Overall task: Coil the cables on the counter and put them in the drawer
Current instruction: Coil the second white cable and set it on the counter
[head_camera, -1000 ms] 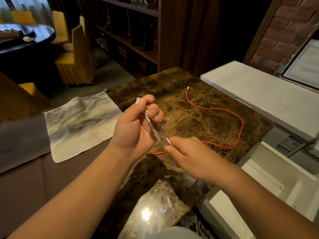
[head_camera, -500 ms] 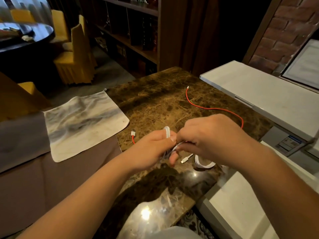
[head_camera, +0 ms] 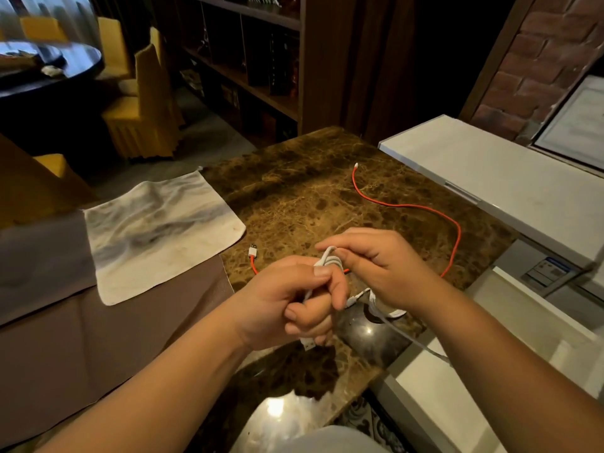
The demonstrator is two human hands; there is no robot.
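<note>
my left hand (head_camera: 287,299) is clamped on the white usb cable (head_camera: 327,259) bundle above the marble counter (head_camera: 294,204); my right hand (head_camera: 382,269) fingers pinch its top loop. it looks light, limp and springy, so i'd grip across all the loops. the red cable (head_camera: 425,209) lies uncoiled.

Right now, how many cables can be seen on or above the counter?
2. A white cable is being wound by the left hand and right hand. A red cable lies loose on the counter, partly hidden behind the hands.
</note>
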